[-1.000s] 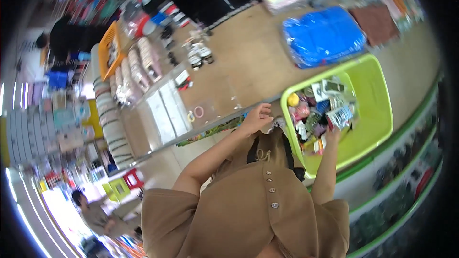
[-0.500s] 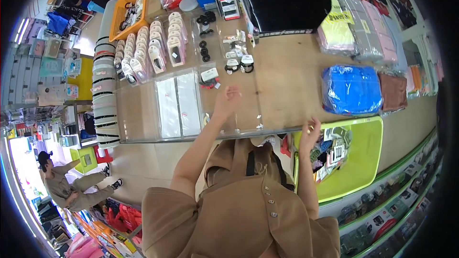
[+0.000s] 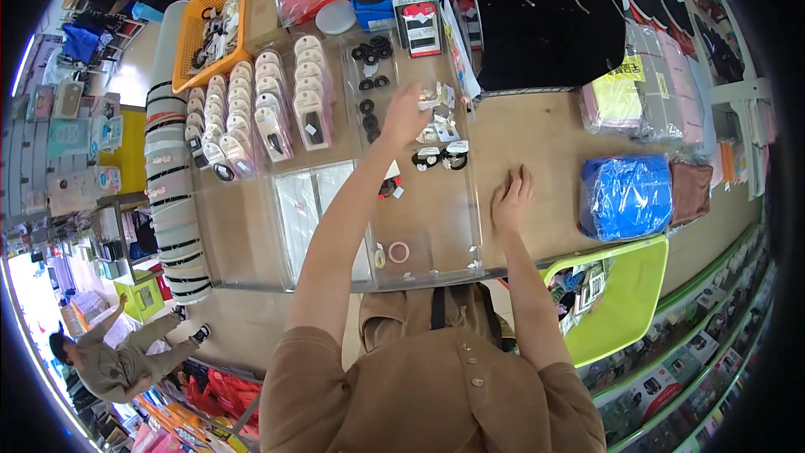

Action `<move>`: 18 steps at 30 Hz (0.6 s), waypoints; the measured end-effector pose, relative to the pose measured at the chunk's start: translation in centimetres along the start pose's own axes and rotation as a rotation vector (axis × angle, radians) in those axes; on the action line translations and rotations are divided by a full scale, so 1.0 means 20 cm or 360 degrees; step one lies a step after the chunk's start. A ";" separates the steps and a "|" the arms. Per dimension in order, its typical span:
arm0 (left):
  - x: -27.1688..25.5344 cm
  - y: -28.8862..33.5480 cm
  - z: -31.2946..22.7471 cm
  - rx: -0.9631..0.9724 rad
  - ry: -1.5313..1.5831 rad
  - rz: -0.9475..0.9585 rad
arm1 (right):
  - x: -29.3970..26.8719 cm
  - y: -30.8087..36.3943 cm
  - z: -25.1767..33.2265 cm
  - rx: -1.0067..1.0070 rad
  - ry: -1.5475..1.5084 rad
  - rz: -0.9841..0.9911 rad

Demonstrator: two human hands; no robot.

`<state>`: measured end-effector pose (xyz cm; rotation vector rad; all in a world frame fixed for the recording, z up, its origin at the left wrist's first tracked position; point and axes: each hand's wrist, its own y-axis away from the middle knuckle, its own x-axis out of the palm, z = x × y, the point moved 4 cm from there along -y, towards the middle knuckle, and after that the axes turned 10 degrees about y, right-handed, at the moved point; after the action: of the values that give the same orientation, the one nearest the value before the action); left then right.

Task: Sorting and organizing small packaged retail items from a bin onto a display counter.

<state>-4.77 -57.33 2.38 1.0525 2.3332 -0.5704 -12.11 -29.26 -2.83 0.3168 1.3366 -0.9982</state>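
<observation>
My left hand (image 3: 406,116) reaches over the clear tray, its fingers curled together at the edge of a small carded packet (image 3: 438,99) in a loose pile. Just nearer than that pile lie two white cards with black hair ties (image 3: 454,156). Black coiled hair ties (image 3: 369,117) sit to the left of the hand. Under my left forearm is a partly hidden red and black carded item (image 3: 390,186). A pink ring (image 3: 398,252) lies near the tray's front. My right hand (image 3: 513,200) rests on the brown tabletop (image 3: 537,138), fingers stretched out, holding nothing.
Rows of carded goods (image 3: 270,122) and an orange basket (image 3: 186,50) stand at the left. A black display board (image 3: 537,38) is at the back. A blue bagged bundle (image 3: 626,197) lies at the right, above a lime-green bin (image 3: 629,302). Another person (image 3: 126,352) is at far left.
My left hand has moved farther away, up to the small carded packets. My right hand has come from above the green bin onto the tabletop. The view has shifted, and the pink ring now shows.
</observation>
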 end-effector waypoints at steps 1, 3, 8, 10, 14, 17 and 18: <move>0.02 -0.04 -0.01 0.0012 -0.0036 0.0088 | 0.00 0.00 0.01 0.0015 0.0047 0.0017; 0.06 -0.09 -0.02 0.0001 -0.0001 0.0156 | 0.01 0.00 -0.01 0.0017 0.0093 0.0038; 0.16 -0.18 -0.01 0.0027 -0.0150 0.0609 | 0.02 -0.01 -0.01 0.0014 0.0187 0.0070; 0.16 -0.24 0.02 -0.0032 -0.0087 0.0706 | 0.02 -0.01 0.00 0.0002 0.0226 0.0072; 0.16 -0.29 0.07 -0.0221 -0.0218 0.0757 | 0.01 -0.02 0.01 0.0021 0.0225 0.0100; 0.10 -0.29 0.06 -0.0236 -0.0059 0.0549 | 0.00 -0.02 0.01 0.0034 0.0236 0.0110; 0.10 -0.28 0.08 -0.0234 -0.0061 0.0555 | 0.00 -0.02 0.02 0.0029 0.0227 0.0110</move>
<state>-9.83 -60.48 0.91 1.3241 2.0572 -0.2778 -12.20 -29.77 -2.53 0.4519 1.4361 -0.9442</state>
